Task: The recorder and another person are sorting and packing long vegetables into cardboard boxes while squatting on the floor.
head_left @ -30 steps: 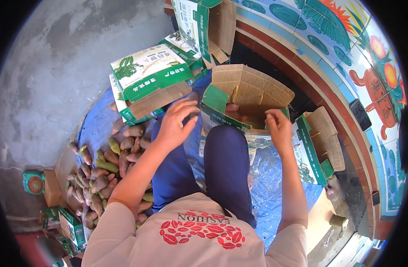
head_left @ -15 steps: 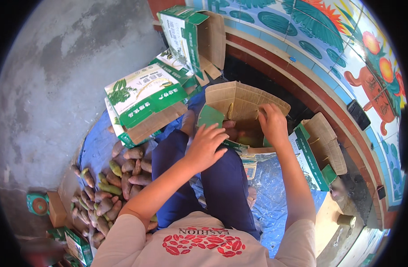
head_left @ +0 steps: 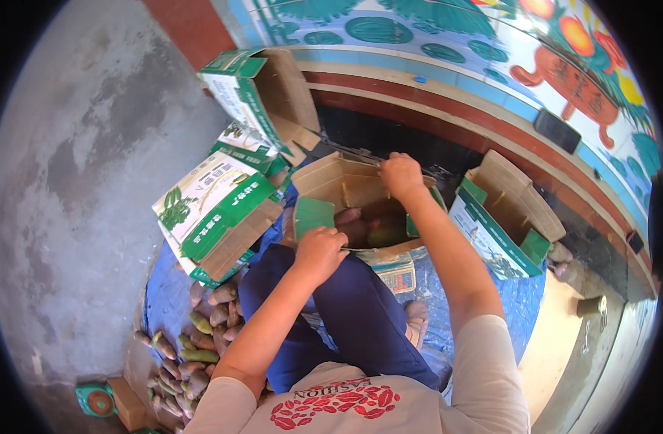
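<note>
An open cardboard box [head_left: 317, 216] with green inner flaps stands in front of my knees. Several purple and green root vegetables [head_left: 357, 230], radishes by their look, lie inside. My left hand [head_left: 321, 253] is closed over the box's near left edge, thumb side toward its opening. At the far side, my right hand [head_left: 402, 176] pinches the top edge of the raised brown flap, its forearm crossing over the box's right part. Part of the contents is hidden by the near wall and my right arm.
A second open box [head_left: 494, 217] stands to the right. Left are a closed-looking white and green box [head_left: 212, 206] and an upright open one [head_left: 263, 94]. Loose radishes [head_left: 194, 354] are heaped on the blue sheet [head_left: 158, 278]. A tiled wall [head_left: 447, 29] runs behind.
My right hand has moved from over the opening to the far flap's top edge. My left hand has gone from spread fingers to a grip on the near edge. The view has turned.
</note>
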A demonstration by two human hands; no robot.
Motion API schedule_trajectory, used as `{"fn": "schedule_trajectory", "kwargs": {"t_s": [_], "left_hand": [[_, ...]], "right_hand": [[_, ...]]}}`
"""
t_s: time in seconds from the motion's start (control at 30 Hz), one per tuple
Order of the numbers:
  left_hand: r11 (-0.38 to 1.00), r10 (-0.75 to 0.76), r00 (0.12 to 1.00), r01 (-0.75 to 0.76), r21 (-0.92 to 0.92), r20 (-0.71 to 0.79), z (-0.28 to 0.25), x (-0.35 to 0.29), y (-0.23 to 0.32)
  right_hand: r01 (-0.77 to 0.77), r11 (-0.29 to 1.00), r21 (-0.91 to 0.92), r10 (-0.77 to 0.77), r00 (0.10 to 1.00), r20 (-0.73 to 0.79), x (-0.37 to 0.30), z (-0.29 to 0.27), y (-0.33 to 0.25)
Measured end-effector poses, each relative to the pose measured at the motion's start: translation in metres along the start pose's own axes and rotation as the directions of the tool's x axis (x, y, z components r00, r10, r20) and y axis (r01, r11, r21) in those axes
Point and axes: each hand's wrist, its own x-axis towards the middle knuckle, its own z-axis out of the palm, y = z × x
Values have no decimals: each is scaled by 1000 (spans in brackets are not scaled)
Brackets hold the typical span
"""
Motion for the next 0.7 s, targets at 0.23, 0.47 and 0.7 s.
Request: {"fn": "schedule_trajectory", "kwargs": {"t_s": [0.23, 0.47, 0.7], "left_hand": [[990, 137, 984, -135, 24, -117, 5, -13, 7], [952, 303, 944, -296, 74, -126, -12, -7, 36], [812, 584, 812, -584, -1, -5, -22, 13, 122]], "right_hand": [[135, 988, -75, -146, 974, -175, -48, -11, -13], [33, 980, 198, 33, 947, -320, -131, -48, 38], [-100, 968, 229, 180, 916, -358, -257, -90, 103]]}}
